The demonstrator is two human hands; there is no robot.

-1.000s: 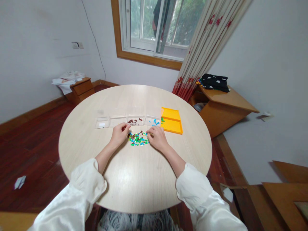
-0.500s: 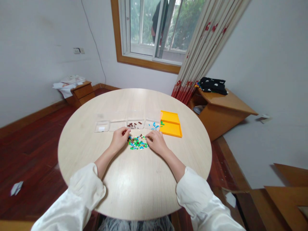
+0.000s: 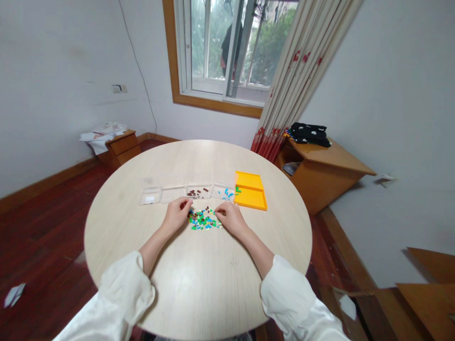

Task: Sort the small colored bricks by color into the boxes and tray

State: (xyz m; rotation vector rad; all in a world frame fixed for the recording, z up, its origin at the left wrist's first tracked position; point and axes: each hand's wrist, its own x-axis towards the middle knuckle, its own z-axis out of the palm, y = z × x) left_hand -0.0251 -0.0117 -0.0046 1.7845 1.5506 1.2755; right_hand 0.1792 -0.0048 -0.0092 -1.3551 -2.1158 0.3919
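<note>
The pile (image 3: 202, 220) lies between your left hand (image 3: 175, 214) and right hand (image 3: 232, 218) — just beside both. Fingers narrow; whether they hold pieces, I can't tell.

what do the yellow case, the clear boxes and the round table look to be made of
Yellow case: probably plastic, since it is one even, bright colour with thin moulded rims.
Clear boxes: likely hard plastic; they are see-through, though glass can't be fully excluded.
Round table: pale wood or wood-look laminate, with fine grain streaks and a soft sheen.
</note>
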